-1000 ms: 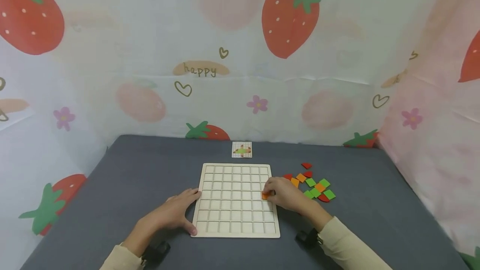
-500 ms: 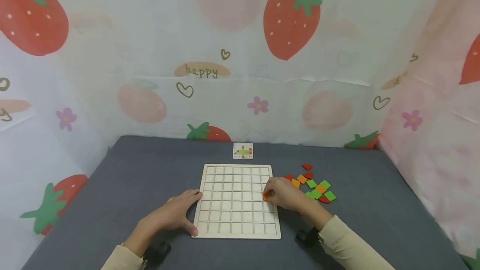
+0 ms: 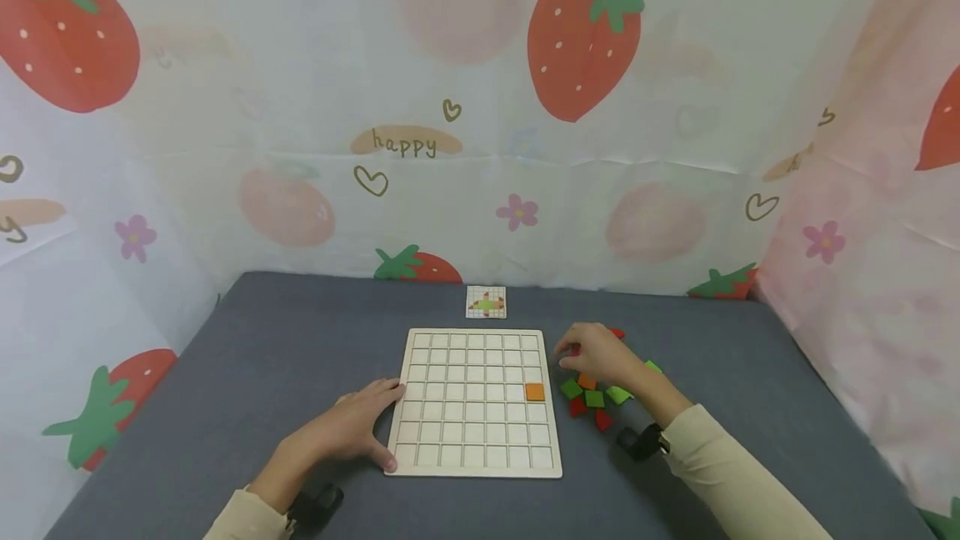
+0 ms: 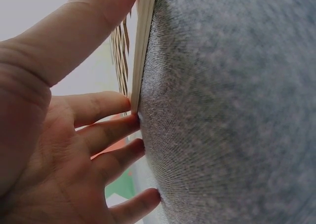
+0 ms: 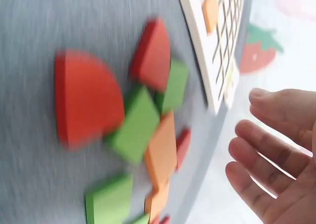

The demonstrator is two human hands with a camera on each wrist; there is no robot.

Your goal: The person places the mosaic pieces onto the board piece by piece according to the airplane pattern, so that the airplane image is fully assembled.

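Note:
A pale wooden grid board [image 3: 450, 432] lies flat on the table. My left hand [image 3: 337, 427] rests at its left side, fingers spread; the thumb is at the near corner and the fingertips are along the edge, as the left wrist view [image 4: 74, 130] also shows. One orange square tile [image 3: 534, 392] sits in a cell of the board's rightmost column. My right hand [image 3: 603, 354] hovers over the loose pieces right of the board. In the right wrist view its fingers [image 5: 247, 150] are loosely extended with nothing between them. Below lie red quarter-round pieces [image 5: 89, 98], green squares [image 5: 136, 125] and orange squares [image 5: 162, 150].
A small pattern card [image 3: 486, 302] with a coloured grid picture lies behind the board. Dark grey cloth [image 3: 300, 315] covers the table. A strawberry-print curtain [image 3: 465, 215] stands along the back and sides.
My right hand has let go of the orange square in the board and moved right and away over the loose pieces, uncovering several of them. The left hand stays put.

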